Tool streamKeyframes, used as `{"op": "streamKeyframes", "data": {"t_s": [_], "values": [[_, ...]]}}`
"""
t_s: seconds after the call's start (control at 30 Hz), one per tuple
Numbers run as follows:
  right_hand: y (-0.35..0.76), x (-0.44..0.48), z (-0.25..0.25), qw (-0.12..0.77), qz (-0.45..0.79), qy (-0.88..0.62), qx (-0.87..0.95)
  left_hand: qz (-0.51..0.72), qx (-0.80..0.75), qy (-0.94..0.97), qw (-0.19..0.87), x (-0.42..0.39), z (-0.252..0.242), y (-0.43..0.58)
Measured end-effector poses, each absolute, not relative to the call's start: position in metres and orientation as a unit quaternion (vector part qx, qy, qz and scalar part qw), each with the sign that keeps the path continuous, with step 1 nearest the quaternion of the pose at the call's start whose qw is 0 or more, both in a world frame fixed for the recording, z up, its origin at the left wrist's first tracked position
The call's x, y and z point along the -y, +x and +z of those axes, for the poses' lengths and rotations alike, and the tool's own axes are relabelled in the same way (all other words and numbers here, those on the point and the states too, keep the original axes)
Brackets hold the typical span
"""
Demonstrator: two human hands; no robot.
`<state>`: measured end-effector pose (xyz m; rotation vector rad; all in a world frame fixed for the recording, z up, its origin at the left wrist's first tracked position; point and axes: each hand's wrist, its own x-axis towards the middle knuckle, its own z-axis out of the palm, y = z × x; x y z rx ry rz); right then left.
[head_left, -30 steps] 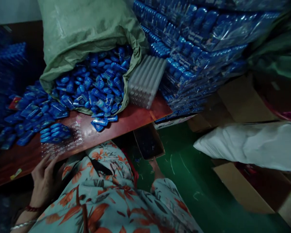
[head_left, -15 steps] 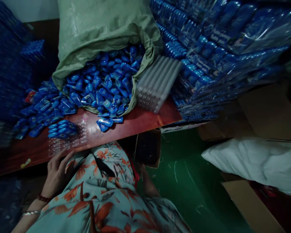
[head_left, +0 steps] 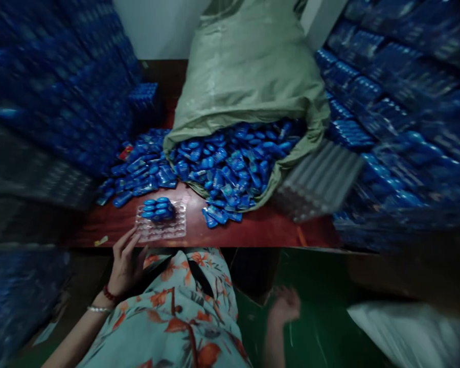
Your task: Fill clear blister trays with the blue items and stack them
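Observation:
My left hand [head_left: 125,261], with two bracelets at the wrist, is open. Its fingers are stretched toward the front left corner of a clear plastic tray [head_left: 179,229], the tips at or touching its edge. Several small blue bottle-shaped containers [head_left: 159,209] stand packed together on the tray's back part. Lower and to the right, my right hand [head_left: 285,305] is smeared by motion in front of the table, above the floor; its fingers cannot be made out. Many more blue containers [head_left: 230,174] spill from the mouth of a pale green sack [head_left: 249,76] onto the red-brown table [head_left: 268,232].
A loose pile of blue containers [head_left: 141,171] lies left of the sack. At the right stands a stack of clear trays [head_left: 322,179]. Wrapped blue packs [head_left: 414,168] rise on the right, and tall blue stacks [head_left: 80,76] on the left. A white sack [head_left: 398,327] lies at lower right.
My view has swung left, so the table sits further right and level. My right hand has come into clearer sight at lower right. The left hand remains by the tray's front corner.

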<state>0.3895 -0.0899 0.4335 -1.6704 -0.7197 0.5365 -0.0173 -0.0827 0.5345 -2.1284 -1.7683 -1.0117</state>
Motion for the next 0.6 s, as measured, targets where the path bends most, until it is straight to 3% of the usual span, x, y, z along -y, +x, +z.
{"op": "streamKeyframes", "data": {"t_s": [0.13,0.2,0.27,0.37,0.47,0.6], "values": [[0.399,0.048,0.505,0.654,0.036,-0.716,0.24,-0.409,0.641,-0.645,0.081,0.061,0.541,-0.032],[0.371,0.023,0.542,0.64,0.052,-0.695,0.324,-0.415,0.648,-0.637,0.049,0.05,0.539,-0.039],[0.328,0.001,0.565,0.56,0.133,-0.652,0.493,-0.403,0.651,-0.643,0.01,0.044,0.536,-0.045],[0.267,-0.017,0.567,0.369,0.191,-0.544,0.729,-0.384,0.666,-0.639,-0.022,0.046,0.529,-0.054],[0.238,-0.018,0.544,0.223,0.131,-0.533,0.805,-0.381,0.701,-0.603,-0.018,0.055,0.52,-0.069],[0.221,-0.02,0.518,0.134,0.026,-0.544,0.828,-0.401,0.754,-0.52,-0.009,0.051,0.511,-0.096]]}}
